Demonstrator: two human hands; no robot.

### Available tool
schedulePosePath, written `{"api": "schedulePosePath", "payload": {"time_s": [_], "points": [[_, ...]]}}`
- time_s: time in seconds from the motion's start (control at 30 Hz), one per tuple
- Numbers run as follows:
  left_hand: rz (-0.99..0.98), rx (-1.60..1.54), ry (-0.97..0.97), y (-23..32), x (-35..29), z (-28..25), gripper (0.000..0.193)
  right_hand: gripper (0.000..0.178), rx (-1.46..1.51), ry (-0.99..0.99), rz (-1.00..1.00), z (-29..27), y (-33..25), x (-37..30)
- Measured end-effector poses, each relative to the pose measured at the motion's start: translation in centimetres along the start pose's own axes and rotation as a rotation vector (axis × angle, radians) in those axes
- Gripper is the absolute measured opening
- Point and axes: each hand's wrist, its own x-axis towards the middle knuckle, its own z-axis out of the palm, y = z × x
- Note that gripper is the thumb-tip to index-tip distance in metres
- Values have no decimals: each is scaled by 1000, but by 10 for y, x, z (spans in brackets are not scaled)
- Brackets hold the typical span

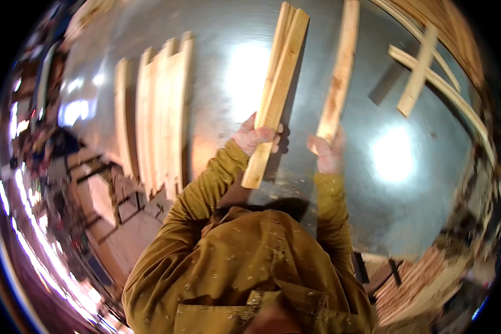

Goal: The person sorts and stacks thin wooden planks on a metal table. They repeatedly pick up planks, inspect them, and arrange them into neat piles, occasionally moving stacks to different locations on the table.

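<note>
My left hand (257, 137) is closed around a small bundle of wooden strips (284, 72), held lengthwise away from me over the metal table (222, 106). At least two strips show in it, one overlapping the other. To its right, my right hand (329, 153) grips the near end of a single wooden strip (339, 72) that has a brown knot mark. The far end of that strip runs out at the top of the view. Both sleeves are mustard brown, flecked with wood chips.
Several pale strips (164, 117) lie side by side at the left, with a lone strip (123, 117) beside them. At the far right, a short strip (420, 72) crosses a longer strip (451, 92). A stack of wood (417, 284) stands low at the right, below the table's edge.
</note>
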Motion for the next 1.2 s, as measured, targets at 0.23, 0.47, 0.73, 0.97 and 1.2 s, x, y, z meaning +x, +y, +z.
{"api": "schedulePosePath", "payload": {"time_s": [0.23,0.47,0.73,0.97,1.2], "points": [[-177,1444,964,39,-103,-81,46,76,-335,-75,-128,52,94,-49],[466,970,610,5,-108,-59,84,58,-657,-345,-37,104,69,-72],[-51,-260,77,1,-57,-56,41,75,-1574,-267,-514,44,-100,118],[-139,-760,-90,-15,-15,-80,71,106,-2502,221,-49,-24,-190,305],[-69,-619,136,-7,-20,-76,68,41,-2457,-735,-323,53,-128,214]]}}
